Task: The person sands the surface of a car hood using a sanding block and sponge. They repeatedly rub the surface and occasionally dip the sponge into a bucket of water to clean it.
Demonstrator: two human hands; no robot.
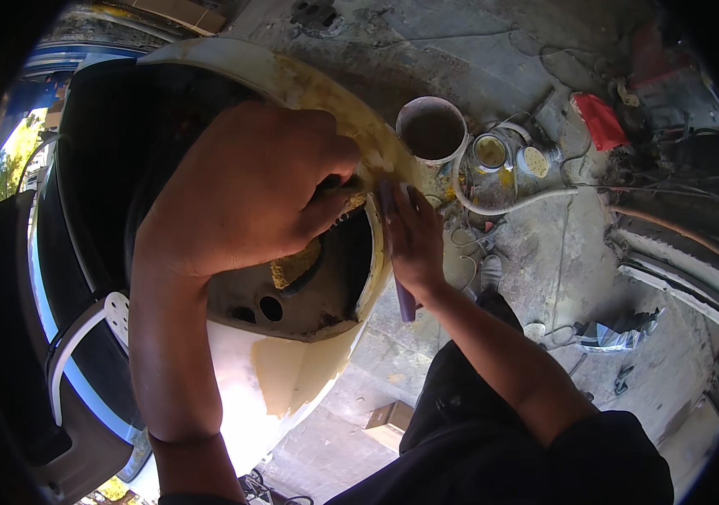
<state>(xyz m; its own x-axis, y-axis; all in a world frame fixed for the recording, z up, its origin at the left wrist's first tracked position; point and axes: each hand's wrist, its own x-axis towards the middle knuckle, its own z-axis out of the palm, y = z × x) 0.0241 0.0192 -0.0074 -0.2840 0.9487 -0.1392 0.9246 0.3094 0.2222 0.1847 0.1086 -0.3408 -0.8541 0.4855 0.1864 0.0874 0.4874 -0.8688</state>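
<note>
A white vehicle body panel (237,362) carries tan, sanded-looking filler patches (296,370) around a dark opening. My left hand (246,181) is closed over the rim of this opening, its fingers curled by the panel edge; what they grip is hidden. My right hand (414,240) presses a long purple sanding block (407,305) against the outer side of the panel, fingers stretched along it. Within the opening, below my left hand, is a rough yellowish lump (296,265), next to a round hole (271,309) in the inner metal.
A bucket (432,130) of dark liquid stands on the stained floor past the panel. Beside it are an open can (490,153), its lid (532,162) and a pale hose (494,209). Farther right lie a red packet (599,122) and cables. A cardboard box (390,418) sits near my legs.
</note>
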